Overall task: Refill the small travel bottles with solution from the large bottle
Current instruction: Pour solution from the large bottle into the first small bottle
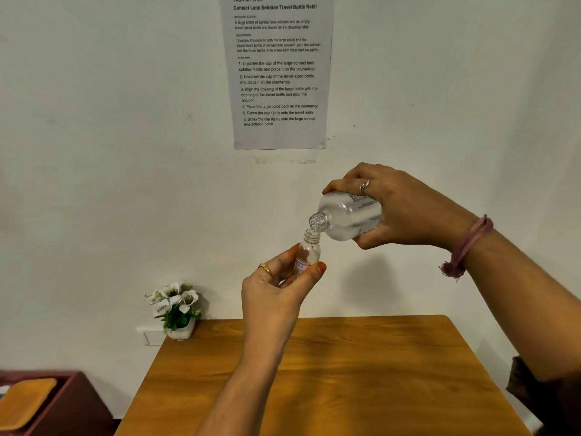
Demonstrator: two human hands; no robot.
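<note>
My right hand (405, 209) grips the large clear bottle (347, 217), tipped with its open neck pointing down and to the left. Its mouth sits right over the open neck of the small travel bottle (309, 251). My left hand (276, 294) holds that small clear bottle upright between thumb and fingers, high above the table. The small bottle has a red and white label. Neither bottle has a cap on, and no caps are in sight.
A wooden table (330, 379) lies below my hands. A white pot of white flowers (176, 309) stands at its back left corner. A printed task sheet (278, 70) hangs on the wall. A dark red piece of furniture (47, 404) sits at the lower left.
</note>
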